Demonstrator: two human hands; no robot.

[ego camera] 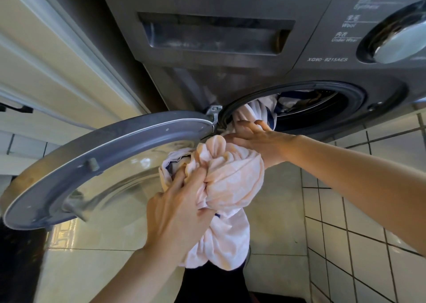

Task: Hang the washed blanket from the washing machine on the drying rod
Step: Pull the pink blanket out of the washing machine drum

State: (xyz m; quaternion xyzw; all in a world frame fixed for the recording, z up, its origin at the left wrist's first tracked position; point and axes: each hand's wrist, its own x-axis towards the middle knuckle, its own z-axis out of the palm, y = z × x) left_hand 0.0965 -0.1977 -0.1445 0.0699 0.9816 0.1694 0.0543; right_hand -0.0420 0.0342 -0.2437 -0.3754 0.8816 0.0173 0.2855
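Note:
A pale pink and white blanket (232,183) with dark blue trim hangs bunched out of the drum opening (309,109) of a grey front-loading washing machine (207,76). Part of it still lies inside the drum. My left hand (182,208) grips a bundled fold of the blanket below the opening, fingers curled into the cloth. My right hand (255,136) reaches across at the drum's lower left rim, its fingers curled over the blanket where it leaves the drum. No drying rod is in view.
The round machine door (96,164) stands swung open to the left, close beside my left hand. A cream cabinet (53,60) is on the left. White tiled wall (368,245) rises on the right and glossy floor tiles (92,268) lie below.

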